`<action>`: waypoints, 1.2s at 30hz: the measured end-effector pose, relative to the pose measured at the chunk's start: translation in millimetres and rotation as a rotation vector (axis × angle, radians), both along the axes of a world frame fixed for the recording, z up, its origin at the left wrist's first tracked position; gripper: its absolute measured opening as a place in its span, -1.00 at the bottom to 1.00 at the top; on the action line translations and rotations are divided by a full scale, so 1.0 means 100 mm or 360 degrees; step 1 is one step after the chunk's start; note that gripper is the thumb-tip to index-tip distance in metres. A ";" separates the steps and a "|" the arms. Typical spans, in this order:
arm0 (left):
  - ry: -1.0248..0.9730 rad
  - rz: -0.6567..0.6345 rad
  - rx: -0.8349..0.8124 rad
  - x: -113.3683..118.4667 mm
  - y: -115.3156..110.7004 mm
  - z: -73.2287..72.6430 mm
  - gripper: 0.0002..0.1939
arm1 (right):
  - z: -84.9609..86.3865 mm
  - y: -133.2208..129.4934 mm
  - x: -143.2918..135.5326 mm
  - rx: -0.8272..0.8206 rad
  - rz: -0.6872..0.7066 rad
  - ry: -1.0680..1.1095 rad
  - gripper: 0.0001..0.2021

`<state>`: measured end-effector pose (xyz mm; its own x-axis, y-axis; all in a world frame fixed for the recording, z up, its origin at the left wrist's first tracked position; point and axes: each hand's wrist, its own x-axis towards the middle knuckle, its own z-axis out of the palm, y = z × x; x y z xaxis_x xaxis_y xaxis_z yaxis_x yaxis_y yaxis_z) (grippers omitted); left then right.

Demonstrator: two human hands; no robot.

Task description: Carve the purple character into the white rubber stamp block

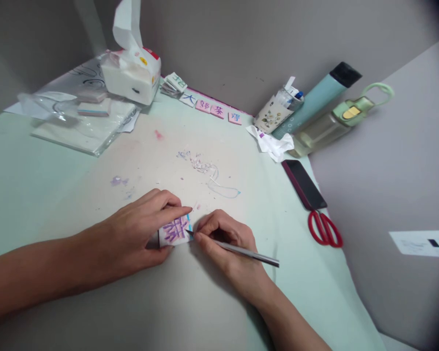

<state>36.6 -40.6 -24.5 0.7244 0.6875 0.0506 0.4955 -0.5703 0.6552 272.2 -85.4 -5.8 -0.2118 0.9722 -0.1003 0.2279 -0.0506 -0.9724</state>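
A small white block (174, 232) with a purple character on its face and a light blue strip along its right edge lies on the grey work surface. My left hand (146, 226) grips it from the left, fingers along its top edge and thumb at the lower edge. My right hand (229, 239) pinches a slim metal craft knife (247, 252), its dark pointed tip at the right part of the block's face. Shavings (201, 165) and a thin curled strip lie beyond the hands.
Tissue pack (131, 75) and plastic-wrapped sheets (76, 129) stand back left. Several lettered blocks (218, 111) line the back edge. Pen cup (272, 114), crumpled tissue (272, 144), green bottle (325, 126), phone (304, 184) and red scissors (325, 229) are at right.
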 end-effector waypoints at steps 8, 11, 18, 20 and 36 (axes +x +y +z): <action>-0.0029 0.0026 0.0002 -0.01 -0.02 0.00 -0.41 | 0.01 0.00 0.03 -0.0029 0.0026 -0.0020 -0.84; -0.0033 0.0031 -0.0025 -0.01 -0.02 0.00 -0.41 | 0.02 0.01 0.04 -0.0028 0.0036 -0.0021 -0.84; -0.0041 0.0018 -0.0044 -0.02 -0.02 0.00 -0.40 | 0.05 0.01 0.04 -0.0045 0.0067 -0.0030 -0.84; -0.0031 0.0028 -0.0050 -0.02 -0.02 0.00 -0.40 | 0.06 0.00 0.04 -0.0049 0.0069 -0.0027 -0.84; -0.0031 0.0003 -0.0026 -0.03 -0.01 -0.01 -0.38 | 0.08 -0.03 0.04 -0.0114 0.0059 0.0003 -0.82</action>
